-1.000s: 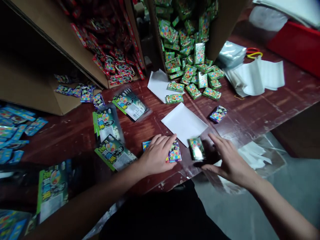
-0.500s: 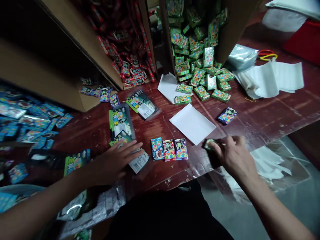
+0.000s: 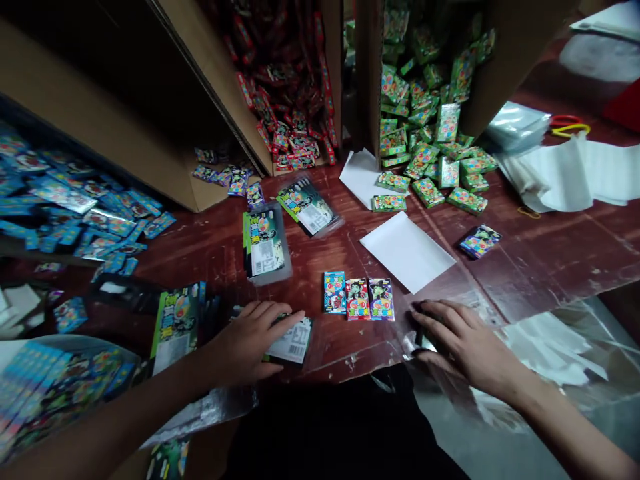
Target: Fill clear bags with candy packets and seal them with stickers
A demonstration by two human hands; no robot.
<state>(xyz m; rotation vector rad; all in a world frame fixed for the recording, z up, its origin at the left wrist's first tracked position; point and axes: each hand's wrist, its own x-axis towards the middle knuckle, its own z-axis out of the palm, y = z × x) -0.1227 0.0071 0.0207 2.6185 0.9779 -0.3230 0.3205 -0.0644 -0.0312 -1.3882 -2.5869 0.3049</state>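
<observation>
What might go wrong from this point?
The bagged pack under the left hand lies at the table edge and may slide off. The right hand presses on clear film overhanging that edge; it could slip. Either hand might knock the row of three small packs out of line.

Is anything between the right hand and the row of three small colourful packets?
Nothing visible does. The right hand lies flat near the red-brown wooden table's edge, and the row of three small colourful packets sits left of its fingertips.
</observation>
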